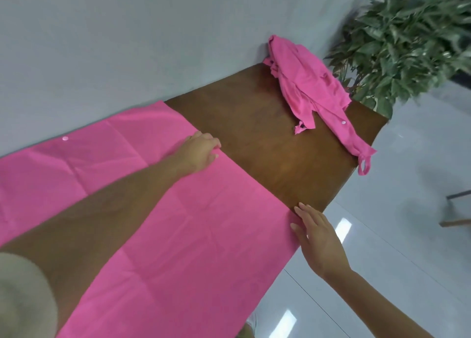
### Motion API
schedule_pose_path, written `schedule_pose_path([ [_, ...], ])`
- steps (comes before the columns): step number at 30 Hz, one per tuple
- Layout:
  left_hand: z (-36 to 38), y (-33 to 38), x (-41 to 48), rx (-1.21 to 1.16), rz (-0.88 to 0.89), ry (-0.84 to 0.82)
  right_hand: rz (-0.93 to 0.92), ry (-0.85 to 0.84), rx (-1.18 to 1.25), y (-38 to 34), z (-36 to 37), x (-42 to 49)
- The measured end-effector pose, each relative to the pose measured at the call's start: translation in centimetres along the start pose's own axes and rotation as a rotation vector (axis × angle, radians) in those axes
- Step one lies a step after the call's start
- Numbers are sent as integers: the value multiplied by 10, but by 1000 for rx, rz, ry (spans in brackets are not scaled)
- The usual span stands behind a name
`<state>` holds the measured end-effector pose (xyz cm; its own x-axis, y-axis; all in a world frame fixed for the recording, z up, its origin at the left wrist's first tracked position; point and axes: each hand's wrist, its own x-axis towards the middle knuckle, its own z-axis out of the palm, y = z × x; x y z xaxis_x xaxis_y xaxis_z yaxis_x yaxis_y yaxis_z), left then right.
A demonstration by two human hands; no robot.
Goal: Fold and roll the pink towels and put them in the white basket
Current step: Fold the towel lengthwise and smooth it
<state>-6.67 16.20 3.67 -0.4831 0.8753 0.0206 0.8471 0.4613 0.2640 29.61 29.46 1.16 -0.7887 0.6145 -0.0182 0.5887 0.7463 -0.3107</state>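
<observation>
A large pink towel point(178, 235) lies spread flat over the brown wooden table point(249, 133), creased in squares, with a small white snap near its far left part. My left hand point(201, 149) rests on the towel's far right edge, fingers bent down onto the cloth. My right hand point(316, 238) lies flat with straight fingers on the towel's near right corner at the table's edge. A second pink towel point(308, 88) sits crumpled at the table's far end, one strip with a loop hanging over the side. No white basket shows.
A grey wall point(127, 44) runs along the table's far side. A leafy green plant point(407, 39) stands beyond the table's far end. A glossy pale floor point(407, 184) lies to the right, with a wooden furniture leg point(456, 220) at the right edge.
</observation>
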Motion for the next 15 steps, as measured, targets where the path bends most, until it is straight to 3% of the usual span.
schedule_pose_path([
  [4, 1, -2, 24, -9, 37, -26, 151, -3, 235, -6, -9, 7],
  [15, 4, -6, 50, 37, 39, -121, 177, -157, 241, -2, -23, 28],
])
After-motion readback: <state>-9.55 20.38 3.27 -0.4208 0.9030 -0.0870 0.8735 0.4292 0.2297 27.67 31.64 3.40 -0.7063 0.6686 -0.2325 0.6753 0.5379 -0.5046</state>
